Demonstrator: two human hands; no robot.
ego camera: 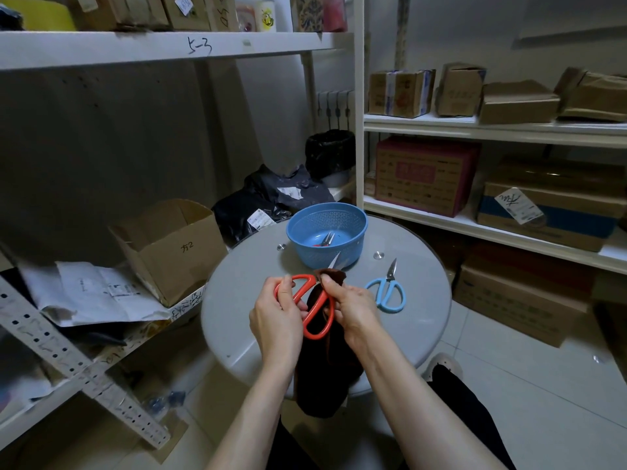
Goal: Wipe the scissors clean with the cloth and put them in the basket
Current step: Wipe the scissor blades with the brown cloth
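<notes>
Our left hand [276, 313] grips the red scissors [315, 310] while fingers [330, 288] of our right hand [354, 308] pinch the cloth [322, 368] round the blades, where a slip could, we judge, cut us.

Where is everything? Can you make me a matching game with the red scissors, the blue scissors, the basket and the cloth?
Things:
1. red scissors
2. blue scissors
3. basket
4. cloth

Places:
A. lying flat on the table, with no hand on it
B. at the table's far side, with a small pair of scissors inside
C. pinched by the right hand
D. handle held by the left hand

Pairs: 1-D, 2-A, 3-B, 4-C
</notes>
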